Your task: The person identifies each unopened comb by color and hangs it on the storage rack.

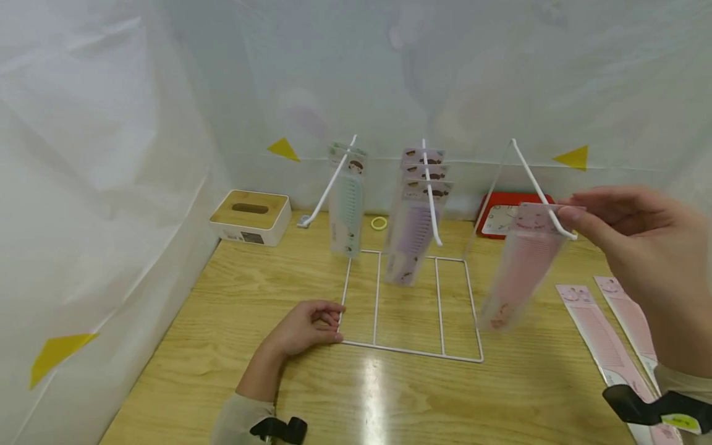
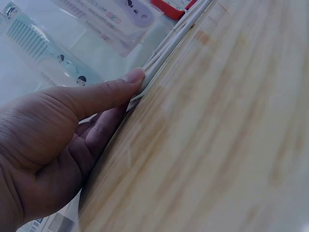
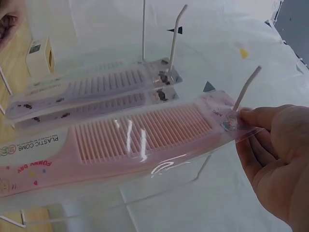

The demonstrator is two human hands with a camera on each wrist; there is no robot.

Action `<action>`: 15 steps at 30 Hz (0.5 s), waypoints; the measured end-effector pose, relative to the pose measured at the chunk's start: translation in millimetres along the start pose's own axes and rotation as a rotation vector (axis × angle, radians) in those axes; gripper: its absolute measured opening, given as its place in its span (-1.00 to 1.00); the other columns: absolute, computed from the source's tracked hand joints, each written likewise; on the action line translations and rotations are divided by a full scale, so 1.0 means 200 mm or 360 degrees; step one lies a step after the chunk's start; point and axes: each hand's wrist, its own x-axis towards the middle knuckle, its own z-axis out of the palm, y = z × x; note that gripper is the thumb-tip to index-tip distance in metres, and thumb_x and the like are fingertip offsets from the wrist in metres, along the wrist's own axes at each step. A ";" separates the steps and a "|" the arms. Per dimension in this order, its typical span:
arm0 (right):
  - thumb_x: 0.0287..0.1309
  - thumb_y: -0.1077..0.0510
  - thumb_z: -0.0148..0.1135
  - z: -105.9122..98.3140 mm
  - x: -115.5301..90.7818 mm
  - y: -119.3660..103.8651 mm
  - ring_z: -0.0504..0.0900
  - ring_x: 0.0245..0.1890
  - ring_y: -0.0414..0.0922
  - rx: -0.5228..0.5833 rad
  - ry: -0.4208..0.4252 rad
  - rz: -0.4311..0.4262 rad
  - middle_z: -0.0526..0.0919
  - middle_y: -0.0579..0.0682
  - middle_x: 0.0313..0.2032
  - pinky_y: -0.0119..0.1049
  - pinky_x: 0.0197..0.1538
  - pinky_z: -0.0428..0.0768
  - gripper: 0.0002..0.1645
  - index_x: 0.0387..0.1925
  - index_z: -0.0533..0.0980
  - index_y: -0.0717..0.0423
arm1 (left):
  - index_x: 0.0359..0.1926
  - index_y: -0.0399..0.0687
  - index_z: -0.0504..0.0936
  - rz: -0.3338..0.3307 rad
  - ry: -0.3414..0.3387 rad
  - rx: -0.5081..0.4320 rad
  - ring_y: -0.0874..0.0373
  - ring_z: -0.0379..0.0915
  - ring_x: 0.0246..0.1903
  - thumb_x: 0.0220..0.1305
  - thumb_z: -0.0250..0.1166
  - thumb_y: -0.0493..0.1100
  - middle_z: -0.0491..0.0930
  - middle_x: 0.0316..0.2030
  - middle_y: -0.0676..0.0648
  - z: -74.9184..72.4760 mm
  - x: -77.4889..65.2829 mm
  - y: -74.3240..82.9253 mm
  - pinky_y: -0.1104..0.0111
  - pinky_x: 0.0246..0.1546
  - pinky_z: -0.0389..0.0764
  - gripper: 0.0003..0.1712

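My right hand pinches the top card of a packaged pink comb at the right-hand hook of a white wire display rack. In the right wrist view, the hook's tip sticks out through the pink comb's card, beside my thumb. My left hand pinches the rack's base wire at its front left corner, thumb on top in the left wrist view. Several packaged purple combs hang on the middle hook. Packaged green combs hang on the left hook; how many is unclear.
Two more packaged pink combs lie on the wooden table at the right, partly behind my right forearm. A tissue box stands at the back left. A yellow ring and a red-framed clock are behind the rack.
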 end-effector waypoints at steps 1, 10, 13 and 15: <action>0.00 0.53 0.40 0.00 0.02 0.01 0.74 -0.39 -0.28 -0.0021 -0.0020 -0.0019 0.81 -0.10 -0.29 -0.61 -0.33 0.60 -0.66 -0.11 0.60 0.52 | 0.19 -0.39 0.53 0.0003 0.0000 0.0001 0.10 0.53 -0.18 0.09 0.50 -0.35 0.56 -0.15 -0.24 0.00 0.00 0.00 0.46 -0.15 0.70 -0.38; 0.13 0.35 0.40 0.02 0.25 0.13 0.72 -0.34 -0.36 -0.0199 -0.0166 0.0055 0.79 -0.23 -0.28 -0.70 -0.39 0.55 -0.67 -0.04 0.64 0.33 | 0.19 -0.40 0.53 0.0015 0.0005 0.0007 0.10 0.53 -0.17 0.09 0.50 -0.35 0.56 -0.14 -0.26 0.00 0.00 0.00 0.46 -0.14 0.70 -0.37; 0.15 0.27 0.42 0.03 0.32 0.15 0.72 -0.28 -0.39 -0.0268 -0.0207 0.0137 0.78 -0.30 -0.25 -0.70 -0.15 0.60 -0.64 0.01 0.65 0.24 | 0.19 -0.39 0.54 0.0013 0.0011 0.0032 0.12 0.53 -0.17 0.09 0.51 -0.33 0.57 -0.15 -0.25 0.00 0.00 0.00 0.45 -0.12 0.70 -0.38; 0.15 0.24 0.42 0.03 0.36 0.17 0.71 -0.27 -0.40 -0.0254 -0.0234 0.0179 0.77 -0.30 -0.24 -0.69 -0.13 0.60 -0.62 0.03 0.65 0.21 | 0.19 -0.37 0.54 0.0005 0.0014 0.0037 0.13 0.54 -0.17 0.09 0.51 -0.32 0.57 -0.15 -0.23 0.00 0.00 0.00 0.44 -0.12 0.70 -0.38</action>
